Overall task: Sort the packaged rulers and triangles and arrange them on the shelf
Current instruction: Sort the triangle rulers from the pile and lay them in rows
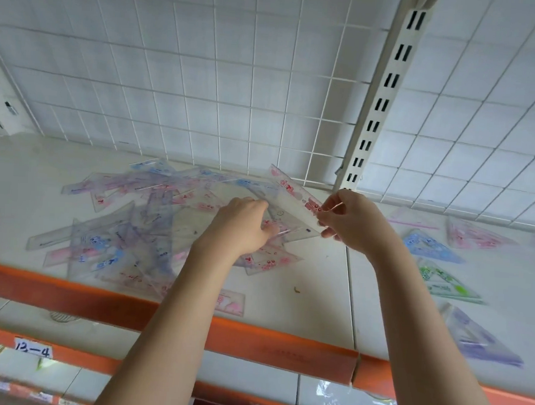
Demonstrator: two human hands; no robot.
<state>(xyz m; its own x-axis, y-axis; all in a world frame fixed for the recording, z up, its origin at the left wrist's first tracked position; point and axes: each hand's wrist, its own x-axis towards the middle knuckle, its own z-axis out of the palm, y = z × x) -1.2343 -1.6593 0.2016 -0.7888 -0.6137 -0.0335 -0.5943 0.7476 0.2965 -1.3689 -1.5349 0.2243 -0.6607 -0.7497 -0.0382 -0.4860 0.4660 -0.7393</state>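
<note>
A loose heap of clear packaged rulers and triangles (139, 222), printed in blue, pink and red, lies on the white shelf (314, 286). My right hand (349, 221) pinches the right corner of a clear packaged triangle with red print (292, 193), lifted above the heap. My left hand (244, 226) reaches into the heap's right side, fingers curled around the same packet's lower edge. To the right, separate triangles lie apart: a pink one (474, 235), a blue one (429, 245), a green one (446, 282) and a purple one (477, 338).
A white wire grid (235, 90) backs the shelf, with a slotted upright post (382, 93) right of centre. An orange price rail (251, 336) runs along the shelf's front edge. A lower shelf with a label reading 12-4 (33, 347) shows at bottom left.
</note>
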